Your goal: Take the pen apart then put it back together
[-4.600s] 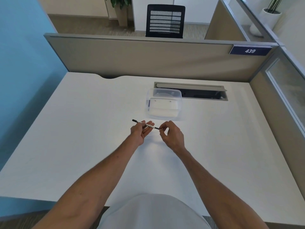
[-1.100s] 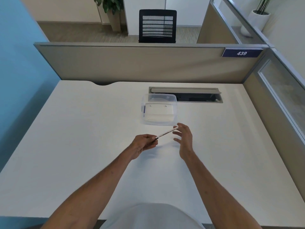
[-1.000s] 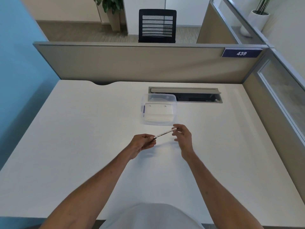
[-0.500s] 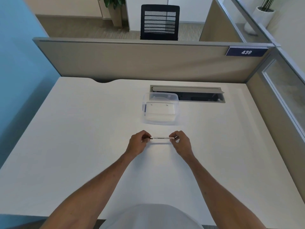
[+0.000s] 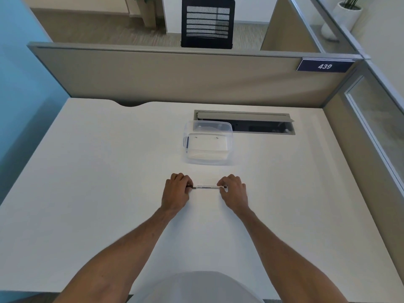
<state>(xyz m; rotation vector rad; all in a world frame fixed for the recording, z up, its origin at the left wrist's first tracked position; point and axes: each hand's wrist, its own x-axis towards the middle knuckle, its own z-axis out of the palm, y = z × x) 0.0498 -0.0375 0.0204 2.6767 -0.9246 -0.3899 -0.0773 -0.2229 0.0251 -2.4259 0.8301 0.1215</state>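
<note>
Two bare hands hold one pen (image 5: 206, 187) level over the white table (image 5: 87, 171), about midway between its left and right edges and somewhat nearer the front edge than the back. The left hand (image 5: 176, 193) is curled into a loose fist, its grip closed on the pen's left end, where a short dark section shows just beside the knuckles. The right hand (image 5: 234, 192) mirrors it, thumb and fingers pinched together on the pen's right end, so that only the pale, clear-looking middle of the barrel is visible between the two hands. The pen runs roughly parallel to the front edge of the table; whether it rests on the surface or is held just above it cannot be told. Both forearms reach in from the front edge, converging toward the pen. Farther back, toward the rear edge and slightly right of centre, stands a clear plastic container (image 5: 207, 143), open at the top, well apart from the hands. Just behind it, a grey cable slot (image 5: 262, 122) is set into the tabletop with its flap raised. A beige partition (image 5: 164, 77) runs along the rear edge, carrying a dark blue plate reading 439 (image 5: 325, 66) near its right end, and a black mesh chair (image 5: 207, 22) stands beyond it.
</note>
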